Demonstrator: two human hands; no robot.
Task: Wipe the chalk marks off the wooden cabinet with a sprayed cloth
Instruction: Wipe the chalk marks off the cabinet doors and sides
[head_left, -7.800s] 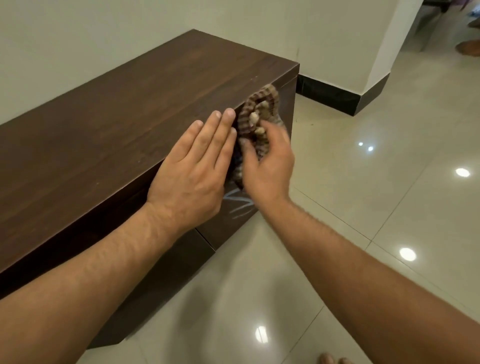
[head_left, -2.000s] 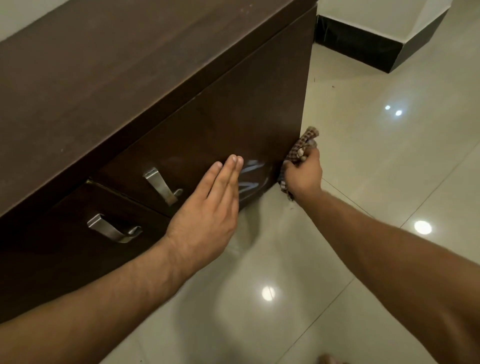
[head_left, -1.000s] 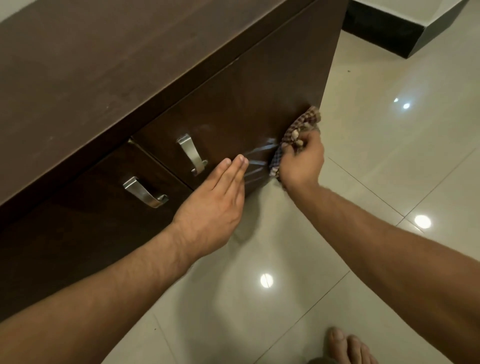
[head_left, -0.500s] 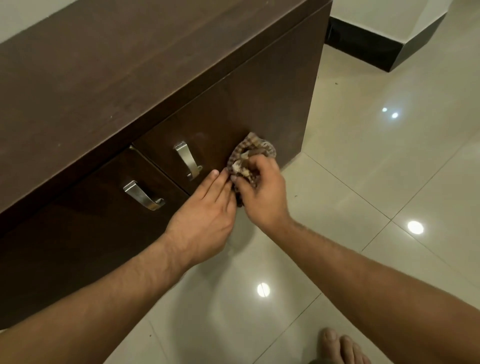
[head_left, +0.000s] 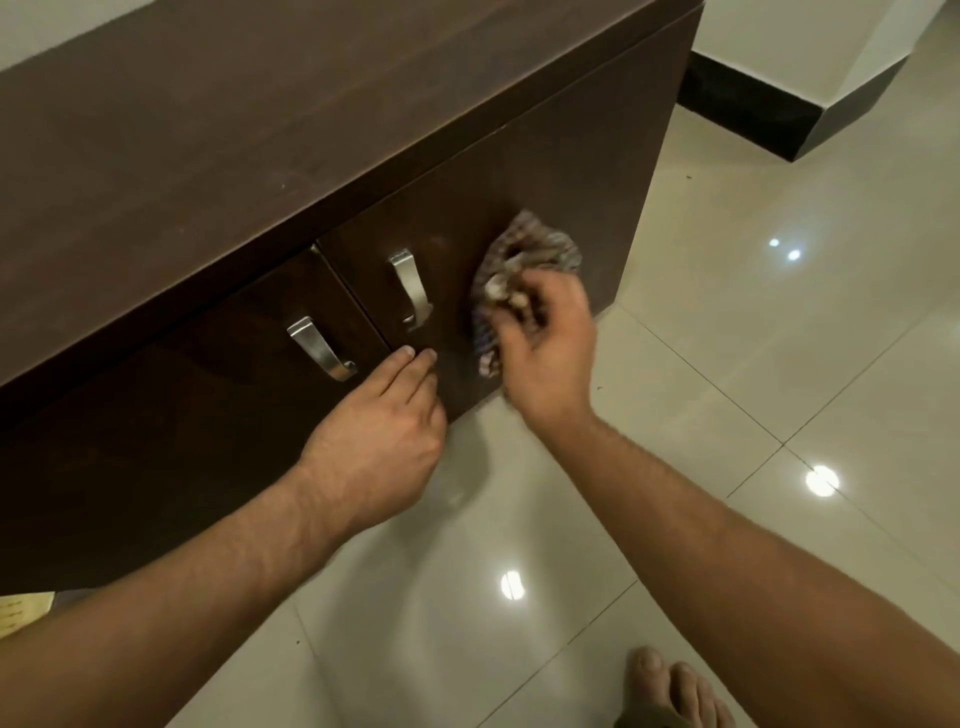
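Note:
A low dark wooden cabinet (head_left: 260, 130) fills the upper left. My right hand (head_left: 545, 353) grips a bunched checked cloth (head_left: 524, 260) and presses it against the right-hand door (head_left: 571, 171), right of its metal handle (head_left: 410, 286). The hand is blurred with motion. My left hand (head_left: 384, 431) lies flat with fingers together, fingertips touching the lower edge of that door below the handle. No white chalk lines show on the visible part of the door; a faint pale smear sits near the handle.
A second metal handle (head_left: 322, 348) is on the left door. Glossy cream floor tiles (head_left: 779, 338) spread to the right and front. A black skirting (head_left: 753, 114) runs along the wall corner at the upper right. My bare toes (head_left: 670, 686) show at the bottom.
The cloth has swept left from the door's right edge over the chalk lines, then back a little right. The white lines seen a second ago are no longer visible. My left hand slid left.

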